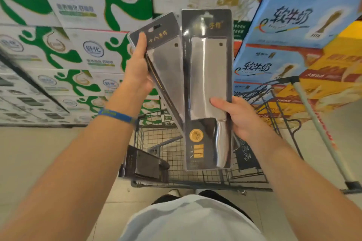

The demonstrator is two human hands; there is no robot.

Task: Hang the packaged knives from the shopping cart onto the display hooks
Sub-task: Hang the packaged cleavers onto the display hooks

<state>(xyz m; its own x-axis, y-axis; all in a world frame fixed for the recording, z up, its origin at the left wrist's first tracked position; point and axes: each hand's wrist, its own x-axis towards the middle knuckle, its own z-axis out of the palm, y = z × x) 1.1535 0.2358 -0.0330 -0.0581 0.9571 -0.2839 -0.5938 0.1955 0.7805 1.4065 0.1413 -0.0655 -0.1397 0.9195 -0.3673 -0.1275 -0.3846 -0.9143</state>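
Note:
I hold two packaged cleavers up above the shopping cart (pixel 197 180). My left hand (pixel 137 70) grips the left edge of one black blister pack (pixel 166 60), which tilts to the left, thumb on its front near the hanging hole. My right hand (pixel 237 115) grips the right edge of the other packaged cleaver (pixel 207 88), held upright, thumb across the blade near the handle. More dark knife packages (pixel 145 164) lie in the cart's left side. No display hooks are in view.
Stacked white-and-green milk cartons (pixel 64 45) fill the left and back. Blue cartons (pixel 293 25) and orange-yellow cartons (pixel 333 76) stack at the right. The cart's grey handle bar (pixel 317 129) slants down the right side. Beige floor tiles lie on both sides.

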